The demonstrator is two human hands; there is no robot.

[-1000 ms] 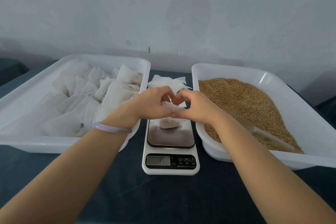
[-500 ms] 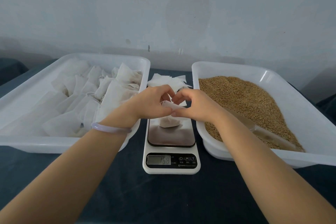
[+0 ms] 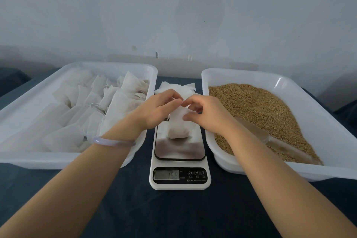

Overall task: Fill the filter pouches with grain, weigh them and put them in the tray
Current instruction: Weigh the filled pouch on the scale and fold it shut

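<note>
Both hands are meeting over the scale [image 3: 179,160] in the middle of the dark table [image 3: 173,214]. The left hand [image 3: 154,110], with a pale bracelet [image 3: 114,142] at its wrist, is pinching the top left edge of a white filter pouch [image 3: 178,127] between thumb and curled fingers. The right hand [image 3: 204,114] is pinching the top right edge in the same way, its other fingers loosely bent. The pouch is standing roughly upright between them. Its lower end is bulging and sitting on the far part of the scale's shiny platform. The display at the near end is showing what looks like 168, though any decimal point is too faint to make out.

On the left, a white tray [image 3: 58,161] is holding many filled pouches [image 3: 92,106], which are lying in overlapping rows. On the right, a second white tray [image 3: 316,121] is holding a heap of brown grain [image 3: 257,106]. A translucent scoop [image 3: 278,144] is lying in the grain on its near side, just beside the right forearm. A small stack of flat empty pouches [image 3: 173,88] is lying on the table beyond the scale, between the two trays, and is partly hidden by the fingers.
</note>
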